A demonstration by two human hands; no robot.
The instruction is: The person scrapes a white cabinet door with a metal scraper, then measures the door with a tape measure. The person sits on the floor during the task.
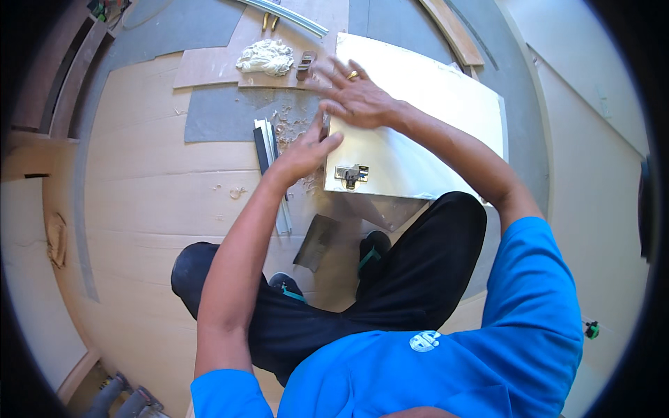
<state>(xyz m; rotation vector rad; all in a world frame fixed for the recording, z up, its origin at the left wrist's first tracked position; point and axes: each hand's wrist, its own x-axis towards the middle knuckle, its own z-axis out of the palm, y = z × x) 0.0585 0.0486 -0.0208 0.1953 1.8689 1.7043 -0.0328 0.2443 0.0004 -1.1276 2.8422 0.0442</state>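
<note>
White panel (446, 104) lies in front of the person, just beyond the right knee, with a metal hinge (352, 175) near its closest left corner. Over its left part is the right hand (361, 101), blurred, fingers spread, a ring on one; whether its palm presses down, I cannot tell. At the left edge is the left hand (306, 152), thumb and forefinger apart; whether it pinches the edge is unclear. Curled shavings (284, 131) and long black and white strips (268, 148) lie left of it. Farther off, a white cloth (266, 57) sits beside a small brown block (305, 64).
</note>
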